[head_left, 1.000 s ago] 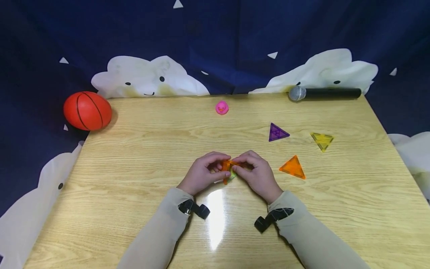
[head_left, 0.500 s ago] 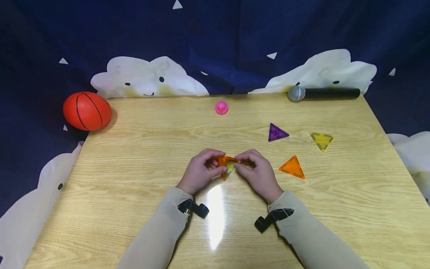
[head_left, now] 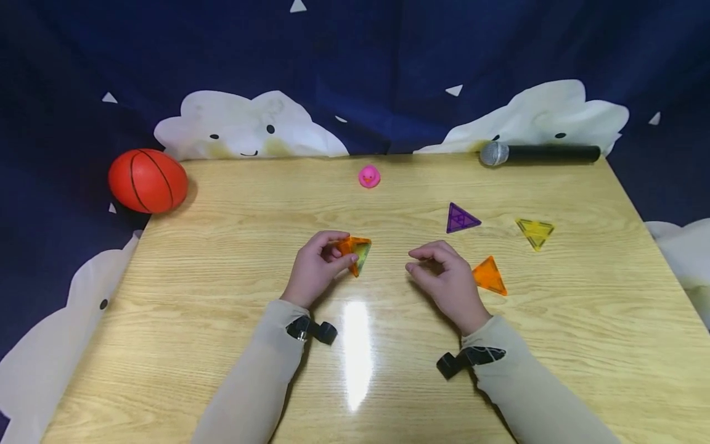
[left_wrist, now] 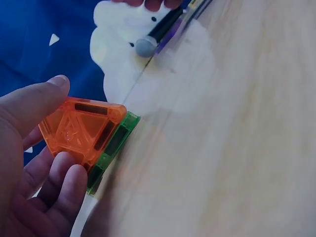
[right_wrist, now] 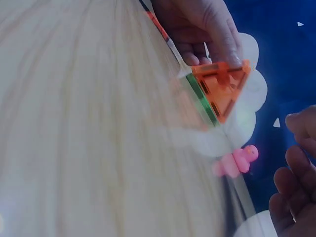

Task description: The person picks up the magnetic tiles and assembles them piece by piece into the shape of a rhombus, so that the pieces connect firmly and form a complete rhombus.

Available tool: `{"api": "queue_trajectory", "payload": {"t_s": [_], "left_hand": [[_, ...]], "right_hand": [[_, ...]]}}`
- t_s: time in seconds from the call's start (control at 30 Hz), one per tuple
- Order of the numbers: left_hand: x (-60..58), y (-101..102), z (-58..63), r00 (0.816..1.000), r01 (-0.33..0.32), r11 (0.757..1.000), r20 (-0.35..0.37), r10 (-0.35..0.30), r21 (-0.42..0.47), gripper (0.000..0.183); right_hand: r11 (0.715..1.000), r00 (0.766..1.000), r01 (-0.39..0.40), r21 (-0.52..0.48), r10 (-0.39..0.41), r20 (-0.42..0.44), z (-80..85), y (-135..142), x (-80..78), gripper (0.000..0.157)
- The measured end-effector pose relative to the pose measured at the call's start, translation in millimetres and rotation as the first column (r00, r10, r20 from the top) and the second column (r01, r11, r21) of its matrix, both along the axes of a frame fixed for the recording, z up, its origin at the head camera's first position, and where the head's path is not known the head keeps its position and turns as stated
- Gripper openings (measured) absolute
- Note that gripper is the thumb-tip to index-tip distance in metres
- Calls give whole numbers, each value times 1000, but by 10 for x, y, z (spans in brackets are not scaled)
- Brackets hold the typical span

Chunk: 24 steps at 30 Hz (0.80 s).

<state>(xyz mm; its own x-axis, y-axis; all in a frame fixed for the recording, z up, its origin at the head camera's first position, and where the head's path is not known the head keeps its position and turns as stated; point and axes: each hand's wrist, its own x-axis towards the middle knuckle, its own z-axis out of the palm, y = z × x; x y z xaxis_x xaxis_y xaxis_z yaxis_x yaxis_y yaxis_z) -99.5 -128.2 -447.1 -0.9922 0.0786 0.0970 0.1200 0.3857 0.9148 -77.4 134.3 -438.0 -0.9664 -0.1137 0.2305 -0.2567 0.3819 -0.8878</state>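
Note:
My left hand [head_left: 316, 266] pinches upright orange triangular magnetic tiles [left_wrist: 79, 128] between thumb and fingers. A green tile [left_wrist: 112, 155] lies flat under them, along their lower edges, on the table. In the right wrist view, an orange face [right_wrist: 222, 90] leans over the green tile's edge [right_wrist: 201, 98]. My right hand [head_left: 446, 280] holds nothing; its thumb and bent fingers stand apart. Just beyond it lies a loose orange triangular tile [head_left: 490, 277], partly hidden by the hand. A purple triangular tile [head_left: 461, 218] and a yellow one [head_left: 535, 233] lie flat farther back on the right.
A pink rubber duck [head_left: 369, 177] sits near the back edge of the wooden table [head_left: 233, 345]. A red ball [head_left: 148, 180] rests at the back left corner. A black microphone [head_left: 549, 153] lies along the back right edge, before a dark blue cloth [head_left: 355, 68].
My right hand has let go of the orange tiles and moved right. With the joined tiles in its grip, my left hand has shifted left and farther from me.

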Motion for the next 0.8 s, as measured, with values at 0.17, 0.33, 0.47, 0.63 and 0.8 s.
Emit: {"api": "queue_trajectory", "payload": {"t_s": [0.17, 0.33, 0.47, 0.63, 0.8], "left_hand": [[-65, -37, 11, 998, -53, 999, 24, 53, 8, 38], [-128, -88, 2, 994, -107, 994, 31, 107, 1, 38], [-187, -122, 4, 991, -129, 992, 40, 129, 4, 38], [-272, -170, 20, 989, -140, 990, 47, 141, -6, 39], [-335, -241, 34, 983, -174, 985, 54, 174, -9, 39]], "right_hand": [[999, 999, 28, 34, -27, -21, -11, 136, 14, 21], [998, 999, 48, 36, -47, -13, -26, 266, 44, 21], [994, 996, 87, 66, -85, -28, -35, 383, 67, 19], [987, 991, 126, 95, -121, -58, -36, 535, 97, 18], [979, 986, 152, 138, -141, -83, -23, 668, 124, 19]]}}
